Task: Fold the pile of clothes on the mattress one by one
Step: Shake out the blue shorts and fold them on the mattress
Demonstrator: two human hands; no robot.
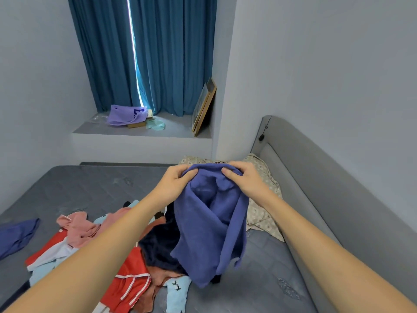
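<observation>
1. Open grey mattress [74,188] on the left and far side, flat and bare. More bare room at the near right, beside the grey padded headboard [320,177] that runs along the right edge.
2. Blue fleece garment [212,224] held up in the air above the mattress, hanging down in soft folds, lower end dangling just over the pile of clothes [108,251].
3. Left hand [174,182] pinching the top left edge of the garment, fingers [189,173] clenched on the cloth.
4. Right hand [242,178] gripping the top right edge the same way, close to the left hand.
5. Pile lying messy on the near middle of the mattress: red with white stripes, pink, light blue with little deer, dark navy fuzzy cloth.
6. One more blue piece [18,233] flat at the far left edge, apart from the pile.
7. Patterned beige pillow [261,199] behind the held garment, next to the headboard.
8. Teal curtains [144,53] and a leaning picture frame [204,107] on the window ledge, well away.
</observation>
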